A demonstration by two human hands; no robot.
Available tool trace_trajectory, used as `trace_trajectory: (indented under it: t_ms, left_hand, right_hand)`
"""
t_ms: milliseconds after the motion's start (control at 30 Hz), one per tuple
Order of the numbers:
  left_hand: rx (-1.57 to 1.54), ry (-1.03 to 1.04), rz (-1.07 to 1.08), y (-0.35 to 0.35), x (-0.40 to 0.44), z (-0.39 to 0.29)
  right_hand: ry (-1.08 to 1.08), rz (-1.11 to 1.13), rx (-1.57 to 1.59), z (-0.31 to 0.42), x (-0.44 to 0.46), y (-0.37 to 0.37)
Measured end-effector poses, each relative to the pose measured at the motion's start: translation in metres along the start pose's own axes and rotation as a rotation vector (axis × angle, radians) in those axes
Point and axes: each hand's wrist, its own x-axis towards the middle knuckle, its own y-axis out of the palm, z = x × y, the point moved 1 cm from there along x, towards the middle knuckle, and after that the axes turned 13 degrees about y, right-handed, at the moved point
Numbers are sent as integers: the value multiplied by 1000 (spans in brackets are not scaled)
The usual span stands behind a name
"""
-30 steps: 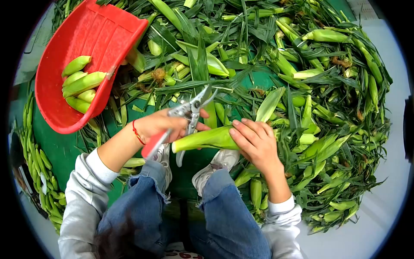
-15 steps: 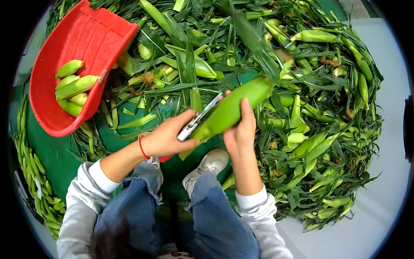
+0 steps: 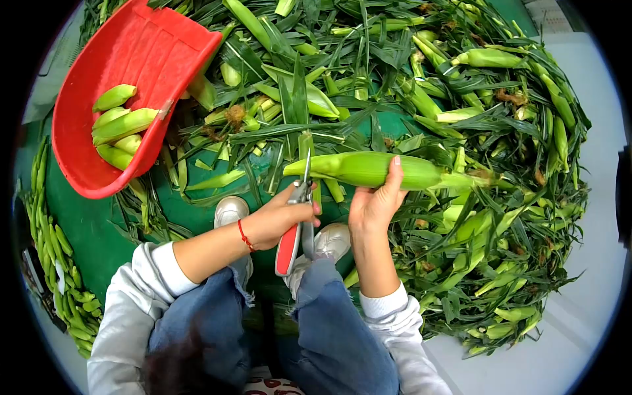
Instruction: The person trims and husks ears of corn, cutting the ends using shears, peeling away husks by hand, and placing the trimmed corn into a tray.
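Observation:
My left hand is closed around a pair of pruning shears with red and grey handles. The handles stand apart, and one pointed blade rises across the narrow left end of a green ear of corn. Whether that blade touches the husk I cannot tell. My right hand grips the ear from below, thumb over its near side. The ear lies level, its husk still on and brownish silk at the right end.
A red scoop-shaped basket at the upper left holds several trimmed ears. Cut leaves and unhusked corn heap across the back and right. More green ears line the left edge. My shoes are below my hands.
The ear has turned from slanting to level. My left hand has swung the shears from lying along the ear to pointing up at its left end. A blurred leaf above the ear is gone.

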Motion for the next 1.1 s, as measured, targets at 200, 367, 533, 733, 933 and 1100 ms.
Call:
trace_trajectory:
  t_ms: [200, 367, 533, 733, 933, 1100]
  left_hand:
    - [160, 281, -324, -58, 12, -6]
    - [954, 740, 49, -29, 2, -38]
    - [1172, 551, 250, -12, 6, -40]
    - [1089, 710, 203, -4, -2, -36]
    - [1205, 836, 142, -4, -2, -31]
    - [461, 418, 108, -40, -1, -27]
  right_hand:
    - [343, -15, 133, 10, 14, -24]
    - [331, 104, -58, -5, 1, -15]
    - [192, 285, -329, 1, -22, 1]
    - [276, 269, -274, -13, -25, 7]
    - [264, 246, -293, -20, -27, 0]
    - [278, 305, -430, -16, -20, -25]
